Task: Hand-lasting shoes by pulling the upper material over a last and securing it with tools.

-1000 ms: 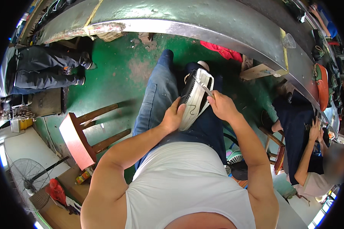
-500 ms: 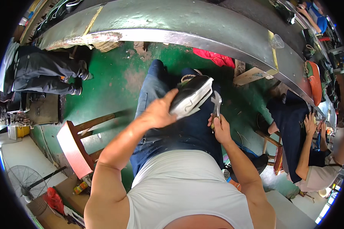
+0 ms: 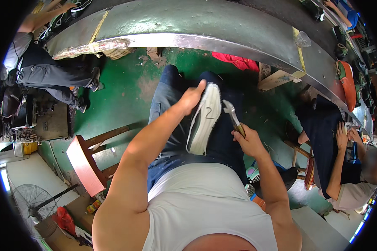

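Two grips: left hand [image 3: 191,98] on a shoe [image 3: 207,119], right hand [image 3: 249,141] around a metal tool [image 3: 233,116]

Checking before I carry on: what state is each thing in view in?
Left hand: holding the shoe near its far end
Shoe: pale underside facing the camera
Right hand: closed around the metal tool's handle
Metal tool: held apart from the shoe
Red cloth: crumpled
Fan: cannot tell whether running
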Motion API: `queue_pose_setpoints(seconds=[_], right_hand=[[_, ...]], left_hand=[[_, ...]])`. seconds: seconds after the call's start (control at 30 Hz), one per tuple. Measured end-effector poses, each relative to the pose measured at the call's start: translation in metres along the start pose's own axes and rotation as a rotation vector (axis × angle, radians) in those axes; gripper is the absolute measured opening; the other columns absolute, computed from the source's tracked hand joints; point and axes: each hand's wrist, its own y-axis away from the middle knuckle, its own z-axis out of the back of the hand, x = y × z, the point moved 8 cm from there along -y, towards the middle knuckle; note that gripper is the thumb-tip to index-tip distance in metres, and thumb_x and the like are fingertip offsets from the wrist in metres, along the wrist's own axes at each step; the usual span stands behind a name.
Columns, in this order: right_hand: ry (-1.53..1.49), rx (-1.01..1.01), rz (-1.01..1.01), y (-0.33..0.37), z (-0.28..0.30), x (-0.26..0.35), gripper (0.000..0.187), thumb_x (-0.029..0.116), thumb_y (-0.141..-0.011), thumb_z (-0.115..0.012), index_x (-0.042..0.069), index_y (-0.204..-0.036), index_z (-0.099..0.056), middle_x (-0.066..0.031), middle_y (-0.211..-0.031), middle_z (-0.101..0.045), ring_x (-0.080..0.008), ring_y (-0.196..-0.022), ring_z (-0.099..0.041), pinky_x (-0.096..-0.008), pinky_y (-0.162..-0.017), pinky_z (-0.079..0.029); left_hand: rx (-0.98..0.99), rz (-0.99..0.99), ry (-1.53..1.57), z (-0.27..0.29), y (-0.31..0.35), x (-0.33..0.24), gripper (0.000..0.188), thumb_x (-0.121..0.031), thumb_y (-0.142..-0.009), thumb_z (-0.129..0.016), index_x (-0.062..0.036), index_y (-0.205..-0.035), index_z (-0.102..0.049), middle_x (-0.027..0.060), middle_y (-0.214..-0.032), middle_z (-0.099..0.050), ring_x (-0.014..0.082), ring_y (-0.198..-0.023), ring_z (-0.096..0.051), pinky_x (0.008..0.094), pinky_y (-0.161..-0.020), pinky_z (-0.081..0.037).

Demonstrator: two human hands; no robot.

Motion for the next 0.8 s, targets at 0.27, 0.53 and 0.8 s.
queue_pose_setpoints(seconds=[0.27,0.53,0.8], right_hand=[[0.453,0.098,0.324,-0.016,-0.001,0.056,0.045,0.015,-0.093,-0.06,-0.009,-0.129,-0.053,-0.0283,-0.118,-0.062,-0.0407,-0.109,-0.062,-0.0439,-0.094,-0.049],[0.843,0.58,-0.033,-0.057,-0.009,0.099,0.028,0.023,-0.094,-0.06,-0.005,-0.098,-0.062,-0.0256,-0.089,-0.067,-0.0434,-0.089,-0.066,-0.05,-0.08,-0.051],[0.175,-0.037,-0.03,-0.032,-0.06,0.013,0.024,0.022,-0.093,-0.063,-0.001,-0.101,-0.063,-0.0203,-0.08,-0.065,-0.037,-0.076,-0.066,-0.0421,-0.07,-0.051]], left_hand=[[0.046,0.101,0.27,-0.022,0.046,0.067,0.064,-0.055,-0.106,-0.033,-0.0018,-0.137,-0.052,0.0137,-0.121,-0.065,0.0226,-0.107,-0.065,0.0377,-0.094,-0.053],[-0.002,0.021,0.28,-0.024,0.067,0.06,0.063,-0.048,-0.108,-0.03,0.0002,-0.147,-0.039,0.0163,-0.138,-0.054,0.0233,-0.126,-0.051,0.033,-0.109,-0.038],[0.093,0.062,0.321,-0.019,0.07,0.026,0.081,-0.056,-0.096,-0.059,-0.007,-0.154,-0.03,0.0152,-0.139,-0.053,0.0239,-0.127,-0.051,0.0376,-0.106,-0.043]])
